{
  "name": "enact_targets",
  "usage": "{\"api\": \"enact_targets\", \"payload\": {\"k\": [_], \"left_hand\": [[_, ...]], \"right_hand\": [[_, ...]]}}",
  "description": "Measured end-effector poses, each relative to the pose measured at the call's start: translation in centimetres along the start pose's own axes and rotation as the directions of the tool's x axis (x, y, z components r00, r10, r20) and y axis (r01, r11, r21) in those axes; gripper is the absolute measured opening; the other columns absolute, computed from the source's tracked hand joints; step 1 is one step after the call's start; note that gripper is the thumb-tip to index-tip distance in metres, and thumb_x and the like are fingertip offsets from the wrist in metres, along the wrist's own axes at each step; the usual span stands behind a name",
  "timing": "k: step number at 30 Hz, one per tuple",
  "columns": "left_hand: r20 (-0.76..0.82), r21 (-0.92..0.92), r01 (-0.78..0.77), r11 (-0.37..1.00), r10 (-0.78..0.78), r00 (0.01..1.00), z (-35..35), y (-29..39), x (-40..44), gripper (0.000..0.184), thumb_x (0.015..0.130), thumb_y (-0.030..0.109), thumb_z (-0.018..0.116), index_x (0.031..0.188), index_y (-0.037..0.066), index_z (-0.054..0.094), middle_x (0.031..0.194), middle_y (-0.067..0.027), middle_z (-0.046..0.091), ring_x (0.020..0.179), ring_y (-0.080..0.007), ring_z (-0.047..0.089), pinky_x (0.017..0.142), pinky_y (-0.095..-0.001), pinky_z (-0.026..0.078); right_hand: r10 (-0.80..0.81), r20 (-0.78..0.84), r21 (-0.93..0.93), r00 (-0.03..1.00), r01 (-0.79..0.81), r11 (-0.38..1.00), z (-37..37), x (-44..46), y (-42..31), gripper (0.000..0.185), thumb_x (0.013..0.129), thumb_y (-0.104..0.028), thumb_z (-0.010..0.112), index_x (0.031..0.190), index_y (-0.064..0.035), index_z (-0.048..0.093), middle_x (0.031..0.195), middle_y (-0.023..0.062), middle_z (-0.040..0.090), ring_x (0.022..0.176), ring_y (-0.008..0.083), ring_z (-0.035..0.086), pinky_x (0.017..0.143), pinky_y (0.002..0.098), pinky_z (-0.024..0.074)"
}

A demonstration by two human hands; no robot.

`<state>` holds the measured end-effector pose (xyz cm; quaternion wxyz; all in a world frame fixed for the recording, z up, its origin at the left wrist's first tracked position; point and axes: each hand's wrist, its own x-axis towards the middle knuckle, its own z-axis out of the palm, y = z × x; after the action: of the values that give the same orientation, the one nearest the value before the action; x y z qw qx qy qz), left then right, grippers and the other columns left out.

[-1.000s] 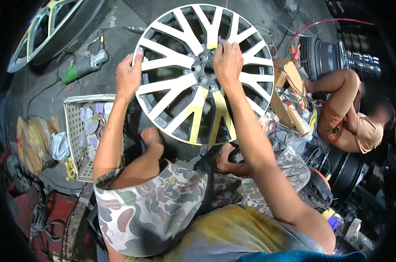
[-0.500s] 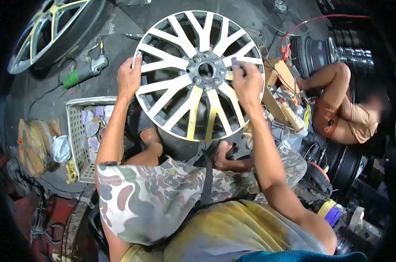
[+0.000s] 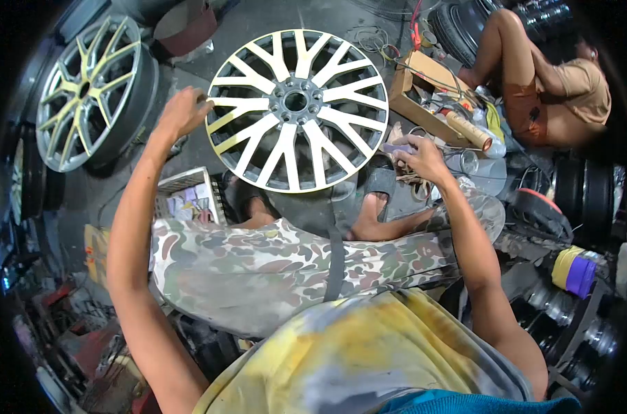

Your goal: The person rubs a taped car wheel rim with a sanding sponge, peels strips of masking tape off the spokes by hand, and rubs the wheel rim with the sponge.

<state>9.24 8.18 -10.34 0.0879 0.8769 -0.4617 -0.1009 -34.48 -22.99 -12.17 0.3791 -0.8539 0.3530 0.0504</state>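
Note:
A multi-spoke wheel rim (image 3: 294,83), white with some yellowish spokes and a dark hub, is in front of my feet. At its left edge is my left hand (image 3: 184,110), fingers bent and apart, holding nothing; whether the fingertips touch the rim is unclear. My right hand (image 3: 421,157) is off the rim's lower right edge, its fingers closed on a small purple-grey pad (image 3: 398,148).
Another rim (image 3: 85,90) leans at the upper left. A white crate (image 3: 206,181) with pads stands by my left leg. At the right are a cardboard box (image 3: 424,103), a cardboard tube (image 3: 469,130), tyres and a seated person (image 3: 534,90). A purple-yellow roll (image 3: 574,271) lies lower right.
My view has shifted. The rim looks turned, its yellowish spokes now at the left. My left hand has loosened from the rim's edge, and my right hand has moved off the spokes with the pad.

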Motion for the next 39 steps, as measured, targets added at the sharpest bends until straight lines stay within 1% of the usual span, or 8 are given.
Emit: {"api": "enact_targets", "payload": {"k": [3,10,11,16,25,32,35,39], "left_hand": [[0.152,0.020,-0.062,0.998,0.059,0.987,-1.5,2.1,2.1,0.049,0.086,0.045,0.072,0.106,0.000,0.075,0.109,-0.0253,0.072,0.102,-0.0422,0.069,0.089,-0.0490,0.054],[0.375,0.192,0.072,0.979,-0.141,0.916,5.3,4.7,2.2,0.075,0.073,0.054,0.083,0.123,-0.001,0.068,0.122,-0.0262,0.068,0.111,-0.0409,0.067,0.096,-0.0470,0.054],[0.217,0.180,0.050,0.982,-0.089,0.972,7.1,4.1,1.0,0.086,0.070,0.052,0.086,0.132,-0.002,0.061,0.131,-0.0282,0.060,0.117,-0.0423,0.064,0.098,-0.0465,0.054],[0.154,0.161,0.058,0.985,-0.083,0.984,7.5,4.2,0.1,0.098,0.065,0.055,0.089,0.137,-0.002,0.053,0.136,-0.0286,0.056,0.122,-0.0430,0.061,0.104,-0.0465,0.051],[0.025,-0.132,0.070,0.989,-0.067,0.997,9.2,3.0,-1.3,0.101,0.066,0.052,0.087,0.144,0.001,0.045,0.140,-0.0265,0.057,0.129,-0.0405,0.057,0.108,-0.0451,0.047],[-0.024,-0.064,0.184,0.981,-0.186,0.982,10.1,6.3,-2.0,0.099,0.068,0.052,0.084,0.144,0.003,0.045,0.138,-0.0244,0.057,0.128,-0.0401,0.056,0.107,-0.0465,0.048],[-0.039,-0.130,0.276,0.952,-0.283,0.958,11.9,9.6,-4.1,0.100,0.068,0.056,0.085,0.141,0.000,0.045,0.134,-0.0287,0.058,0.126,-0.0428,0.058,0.105,-0.0482,0.049],[0.155,-0.355,0.396,0.847,-0.364,0.918,12.3,15.6,-7.5,0.085,0.080,0.047,0.081,0.136,-0.004,0.042,0.123,-0.0333,0.064,0.116,-0.0474,0.063,0.101,-0.0501,0.050]], "right_hand": [[-0.160,-0.024,0.093,0.987,0.162,0.982,3.2,1.6,5.8,0.027,0.087,-0.021,0.077,0.108,-0.0050,0.074,0.083,0.0132,0.075,0.075,0.0206,0.071,0.076,0.0371,0.0536],[-0.151,0.094,0.183,0.984,0.132,0.974,6.2,1.1,5.1,0.025,0.085,-0.019,0.078,0.104,-0.0028,0.072,0.086,0.0105,0.072,0.075,0.0178,0.068,0.071,0.0336,0.0535],[-0.244,0.106,0.168,0.964,0.225,0.960,6.7,1.2,5.1,0.025,0.086,-0.017,0.077,0.105,-0.0014,0.072,0.089,0.0091,0.071,0.076,0.0134,0.065,0.067,0.0307,0.0524],[-0.041,0.411,0.460,0.911,-0.168,0.872,7.3,0.8,2.2,0.024,0.090,-0.021,0.076,0.104,-0.0020,0.071,0.094,0.0043,0.069,0.084,0.0104,0.063,0.071,0.0252,0.0541],[0.050,0.409,0.580,0.911,-0.301,0.757,11.0,1.3,-0.9,0.020,0.089,-0.015,0.075,0.101,0.0000,0.067,0.094,0.0068,0.069,0.086,0.0117,0.065,0.077,0.0253,0.0568],[0.287,0.080,0.601,0.955,-0.276,0.751,12.0,2.3,-1.5,0.022,0.075,-0.022,0.081,0.087,-0.0046,0.075,0.073,0.0040,0.065,0.061,0.0111,0.058,0.053,0.0266,0.0464],[0.275,-0.022,0.513,0.961,-0.226,0.828,8.8,3.7,0.3,0.027,0.075,-0.030,0.080,0.083,-0.0049,0.078,0.077,0.0059,0.070,0.071,0.0155,0.063,0.065,0.0327,0.0517],[0.293,-0.441,0.459,0.848,-0.067,0.886,5.9,9.3,4.3,0.034,0.080,-0.039,0.077,0.088,-0.0061,0.077,0.092,0.0177,0.076,0.088,0.0299,0.072,0.082,0.0397,0.0540]]}}
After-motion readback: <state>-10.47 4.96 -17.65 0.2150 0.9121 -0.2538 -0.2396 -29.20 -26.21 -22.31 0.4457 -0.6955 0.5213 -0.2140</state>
